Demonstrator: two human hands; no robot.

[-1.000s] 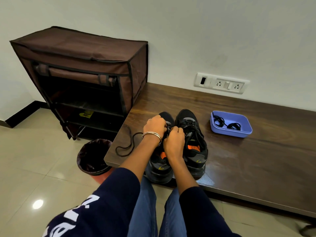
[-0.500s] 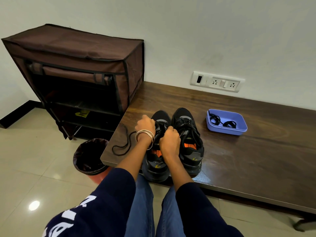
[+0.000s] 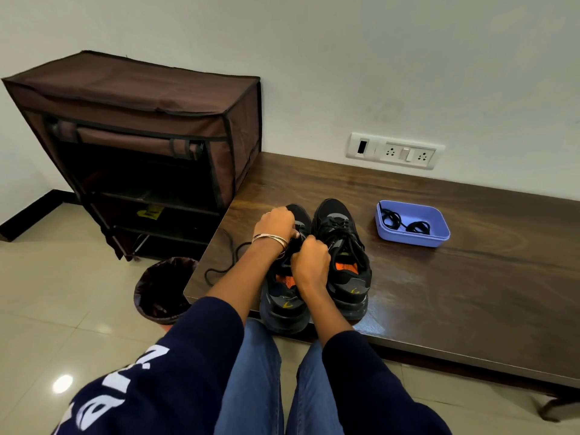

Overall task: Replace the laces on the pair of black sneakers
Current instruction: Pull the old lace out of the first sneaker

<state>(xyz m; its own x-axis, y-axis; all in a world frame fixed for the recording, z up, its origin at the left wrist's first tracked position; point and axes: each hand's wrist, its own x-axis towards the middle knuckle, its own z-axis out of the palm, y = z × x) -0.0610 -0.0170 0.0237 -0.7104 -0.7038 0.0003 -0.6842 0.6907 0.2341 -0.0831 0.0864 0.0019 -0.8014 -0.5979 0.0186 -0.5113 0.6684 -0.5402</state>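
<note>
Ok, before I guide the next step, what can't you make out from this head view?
- Left sneaker: its eyelets and lace are hidden under the left hand and right hand.
- Rack: its shelves are too dark to read.
- Blue tray: laces inside are too small to count.
- Bin: its near side is behind the left sleeve.

Plain white wall [image 3: 345, 58] with a white socket panel [image 3: 396, 151]; glossy beige tiled floor [image 3: 62, 293]; brown fabric shoe rack [image 3: 141, 136] beside a dark wooden surface [image 3: 455, 277].
</note>
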